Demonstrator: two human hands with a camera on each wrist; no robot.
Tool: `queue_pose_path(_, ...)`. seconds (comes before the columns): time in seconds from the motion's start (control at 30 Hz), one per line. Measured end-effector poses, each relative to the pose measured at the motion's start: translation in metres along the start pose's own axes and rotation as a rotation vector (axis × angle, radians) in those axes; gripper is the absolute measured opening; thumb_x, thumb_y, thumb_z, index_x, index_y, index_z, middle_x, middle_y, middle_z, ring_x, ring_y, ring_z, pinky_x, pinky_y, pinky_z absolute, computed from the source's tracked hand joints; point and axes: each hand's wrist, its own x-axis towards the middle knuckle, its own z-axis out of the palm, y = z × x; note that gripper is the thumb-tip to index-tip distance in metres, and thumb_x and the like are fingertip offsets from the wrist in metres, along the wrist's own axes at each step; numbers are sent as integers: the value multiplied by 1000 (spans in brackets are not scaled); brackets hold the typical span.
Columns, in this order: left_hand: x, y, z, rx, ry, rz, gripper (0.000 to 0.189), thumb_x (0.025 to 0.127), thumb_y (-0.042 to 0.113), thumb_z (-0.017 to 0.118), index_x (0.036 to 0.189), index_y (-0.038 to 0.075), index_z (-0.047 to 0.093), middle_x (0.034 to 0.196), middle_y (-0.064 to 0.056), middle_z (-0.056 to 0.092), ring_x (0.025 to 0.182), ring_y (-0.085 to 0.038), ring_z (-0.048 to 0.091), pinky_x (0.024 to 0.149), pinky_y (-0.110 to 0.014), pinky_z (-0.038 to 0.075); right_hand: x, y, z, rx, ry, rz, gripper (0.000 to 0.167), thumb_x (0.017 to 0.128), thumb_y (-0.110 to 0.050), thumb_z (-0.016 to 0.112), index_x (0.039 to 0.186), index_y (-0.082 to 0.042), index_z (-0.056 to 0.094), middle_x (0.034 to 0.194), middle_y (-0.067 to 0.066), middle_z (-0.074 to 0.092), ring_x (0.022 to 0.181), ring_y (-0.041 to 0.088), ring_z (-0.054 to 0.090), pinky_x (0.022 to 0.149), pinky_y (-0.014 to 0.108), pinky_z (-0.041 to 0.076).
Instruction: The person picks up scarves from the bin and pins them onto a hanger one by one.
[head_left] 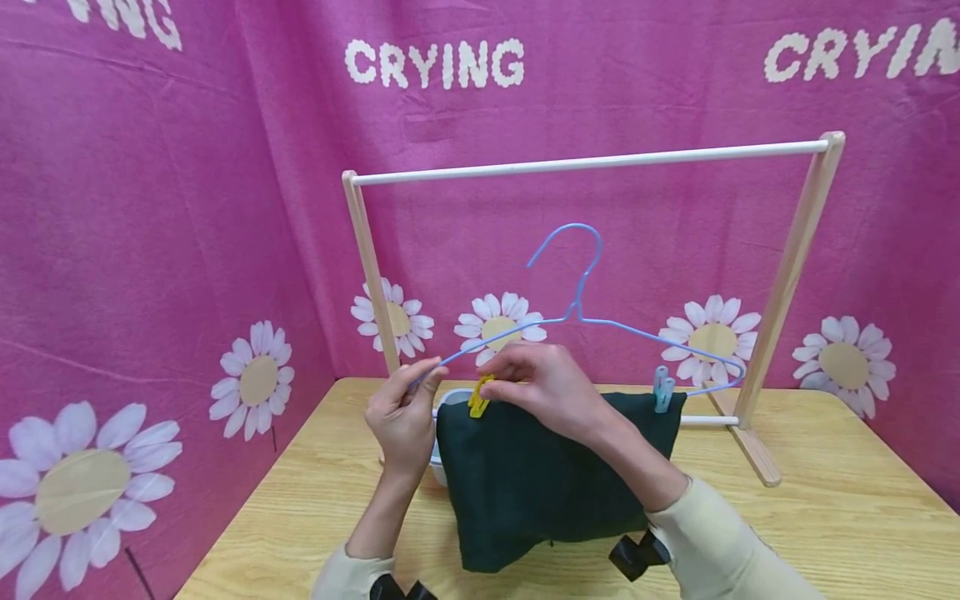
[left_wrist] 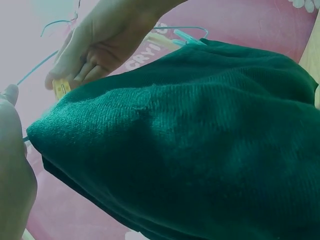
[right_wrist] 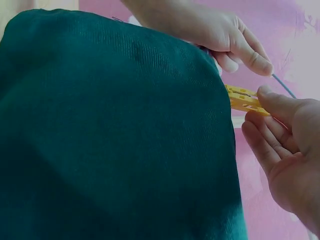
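Dark green cloth (head_left: 525, 492) hangs over the lower wire of a blue hanger (head_left: 577, 310), above the table, toward the middle of its far half; whether the hem touches the wood, cannot tell. Yellow peg (head_left: 477, 406) sits at the cloth's upper left corner, its far end at the fabric edge. Right hand (head_left: 551, 392) pinches this peg between thumb and fingers. Left hand (head_left: 405, 408) grips the hanger's left end, thumb against the wire. Light blue peg (head_left: 663, 390) stands upright on the cloth's upper right corner, apart from both hands. Hanger hook points up, clear of the rack's white rail (head_left: 592, 162). Pale container (head_left: 440, 477) partly hidden behind the cloth's left side. Wooden rack, right foot (head_left: 753, 454) near the table's (head_left: 847, 500) far edge, in from the far right corner. Pink curtain (head_left: 465, 217) beyond, white daisies and lettering.
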Motion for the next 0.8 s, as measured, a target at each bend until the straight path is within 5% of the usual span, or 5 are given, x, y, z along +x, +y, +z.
queue_pose_path(0.5, -4, 7, 3, 23, 28, 0, 19, 79, 0, 79, 97, -7, 75, 64, -14, 61, 51, -9, 30, 45, -20, 27, 5, -16, 6, -123, -84, -46, 14, 83, -10, 80, 96, -6, 76, 84, 0, 75, 76, 5, 68, 74, 22, 57)
queue_pose_path(0.8, -4, 9, 4, 33, 50, 7, 19, 80, 2, 79, 98, -3, 76, 67, -15, 64, 50, -9, 32, 45, -20, 28, 2, -10, 9, -65, -92, 32, 12, 83, -11, 80, 93, -8, 74, 83, 1, 74, 73, 5, 67, 74, 22, 57)
